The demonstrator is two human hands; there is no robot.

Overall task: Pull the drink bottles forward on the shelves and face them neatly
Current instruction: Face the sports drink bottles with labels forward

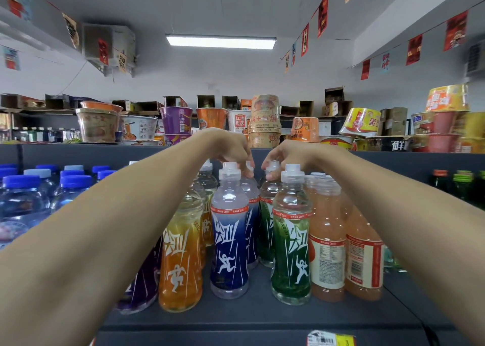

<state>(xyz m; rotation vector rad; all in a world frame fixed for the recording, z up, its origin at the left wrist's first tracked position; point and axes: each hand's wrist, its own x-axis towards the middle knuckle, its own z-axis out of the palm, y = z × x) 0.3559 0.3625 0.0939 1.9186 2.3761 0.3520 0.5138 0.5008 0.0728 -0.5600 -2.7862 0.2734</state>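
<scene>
Sports-drink bottles stand in rows on a dark shelf (249, 316). At the front are an orange bottle (181, 261), a blue bottle (229, 238) and a green bottle (291, 243), with pink bottles (328, 240) to their right. My left hand (228, 146) reaches over them, its fingertips pinching the cap of a rear blue bottle (250, 188). My right hand (286, 155) grips the cap of a rear green bottle (269, 196). Both rear bottles stand behind the front row.
Blue-capped water bottles (23, 201) fill the shelf's left side and dark green bottles (462, 185) stand far right. Instant-noodle cups (265, 121) are stacked on the ledge above. A price tag (330, 339) sits on the shelf's front edge.
</scene>
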